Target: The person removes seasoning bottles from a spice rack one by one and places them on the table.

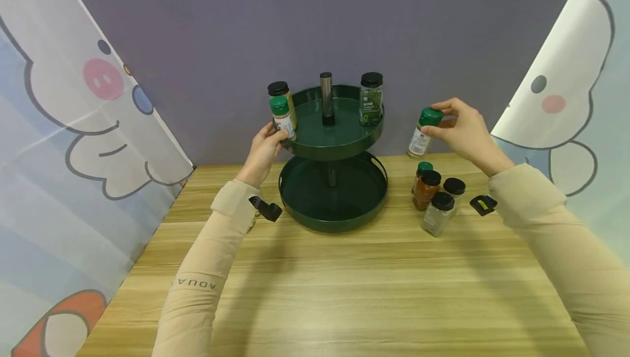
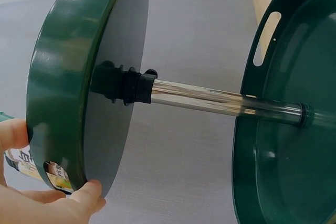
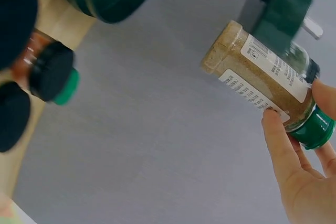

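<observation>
At the left of the green two-tier tray stand [image 1: 328, 152], my left hand [image 1: 263, 152] holds a green-capped spice jar [image 1: 283, 119] at the upper tier's rim. In the left wrist view, the thumb [image 2: 13, 134] lies against that jar, while a fingertip [image 2: 92, 188] touches the rim's lower edge. The jar's base is hidden. My right hand [image 1: 465, 130] pinches a second green-capped spice jar [image 1: 419, 139] near its cap, raised and tilted above the table. Brown powder fills this spice jar [image 3: 262, 77], which has white labels.
Black-capped jars stand on the upper tier, one at the left [image 1: 278, 89] and one with green contents at the right [image 1: 371, 100]. Below my right hand, several jars cluster on the wooden table [image 1: 344, 291], including a clear one [image 1: 437, 216]. A grey wall [image 1: 221, 45] rises behind.
</observation>
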`<state>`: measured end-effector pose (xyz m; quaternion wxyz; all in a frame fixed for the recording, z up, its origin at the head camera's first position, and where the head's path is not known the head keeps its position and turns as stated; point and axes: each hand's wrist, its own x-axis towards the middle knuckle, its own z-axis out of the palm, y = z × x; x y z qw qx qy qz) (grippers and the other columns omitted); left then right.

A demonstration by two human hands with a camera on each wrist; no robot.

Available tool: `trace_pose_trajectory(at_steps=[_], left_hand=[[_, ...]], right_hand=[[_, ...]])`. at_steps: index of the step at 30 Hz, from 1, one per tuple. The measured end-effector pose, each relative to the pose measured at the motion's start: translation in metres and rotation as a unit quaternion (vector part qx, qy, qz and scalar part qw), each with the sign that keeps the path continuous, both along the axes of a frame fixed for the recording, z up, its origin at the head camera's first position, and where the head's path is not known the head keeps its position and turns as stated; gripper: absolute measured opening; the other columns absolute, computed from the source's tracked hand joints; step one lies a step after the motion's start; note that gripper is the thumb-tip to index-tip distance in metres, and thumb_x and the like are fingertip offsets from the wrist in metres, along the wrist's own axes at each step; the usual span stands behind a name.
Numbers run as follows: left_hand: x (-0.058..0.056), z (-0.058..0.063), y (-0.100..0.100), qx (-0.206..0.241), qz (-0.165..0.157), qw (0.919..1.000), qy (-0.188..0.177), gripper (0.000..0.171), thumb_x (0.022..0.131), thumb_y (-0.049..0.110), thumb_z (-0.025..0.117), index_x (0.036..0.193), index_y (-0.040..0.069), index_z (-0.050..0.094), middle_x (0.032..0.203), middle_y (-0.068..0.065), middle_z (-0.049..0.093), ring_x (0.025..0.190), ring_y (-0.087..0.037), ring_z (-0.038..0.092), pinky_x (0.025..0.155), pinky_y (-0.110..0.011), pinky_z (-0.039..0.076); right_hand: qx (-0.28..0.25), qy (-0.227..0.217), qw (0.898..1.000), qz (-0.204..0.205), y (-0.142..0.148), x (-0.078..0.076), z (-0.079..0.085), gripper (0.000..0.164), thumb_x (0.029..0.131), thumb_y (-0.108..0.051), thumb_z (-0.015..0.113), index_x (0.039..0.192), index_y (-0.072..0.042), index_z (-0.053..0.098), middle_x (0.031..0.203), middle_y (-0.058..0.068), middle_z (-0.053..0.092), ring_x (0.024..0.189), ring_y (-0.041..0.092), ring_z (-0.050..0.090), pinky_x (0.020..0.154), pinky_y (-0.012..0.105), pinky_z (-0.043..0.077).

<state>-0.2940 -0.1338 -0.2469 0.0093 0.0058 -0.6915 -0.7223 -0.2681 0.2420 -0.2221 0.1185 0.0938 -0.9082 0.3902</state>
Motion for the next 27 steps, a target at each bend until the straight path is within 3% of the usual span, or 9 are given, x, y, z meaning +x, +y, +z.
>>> trace_pose_trajectory(at_steps=[6,19,27], left_hand=[[0.000,0.000,0.001,0.001,-0.006,1.0000,-0.001,0.069,0.090,0.020,0.050,0.143,0.013,0.006,0.144,-0.006,0.017,0.130,-0.015,0.023,0.104,-0.027,0.025],[0.005,0.000,0.000,-0.003,-0.005,0.9999,-0.011,0.069,0.090,0.020,0.051,0.143,0.013,0.007,0.144,-0.007,0.017,0.130,-0.016,0.024,0.104,-0.027,0.025],[0.004,0.000,0.000,-0.001,-0.006,1.0000,-0.005,0.070,0.090,0.021,0.051,0.143,0.013,0.007,0.144,-0.007,0.018,0.130,-0.015,0.024,0.104,-0.028,0.025]], right_hand=[[0.002,-0.005,1.000,0.017,0.001,0.006,-0.029,0.057,0.081,-0.033,0.063,0.126,-0.006,0.041,0.115,0.019,0.048,0.100,0.033,0.053,0.076,0.047,0.046],[0.018,-0.031,0.998,0.057,-0.010,0.004,-0.085,0.048,0.081,-0.021,0.065,0.122,-0.007,0.044,0.118,0.021,0.047,0.096,0.036,0.056,0.067,0.039,0.051],[0.052,-0.004,0.998,0.035,-0.029,0.004,-0.108,0.049,0.081,-0.013,0.064,0.123,0.000,0.043,0.113,0.024,0.051,0.087,0.034,0.056,0.070,0.044,0.047]])
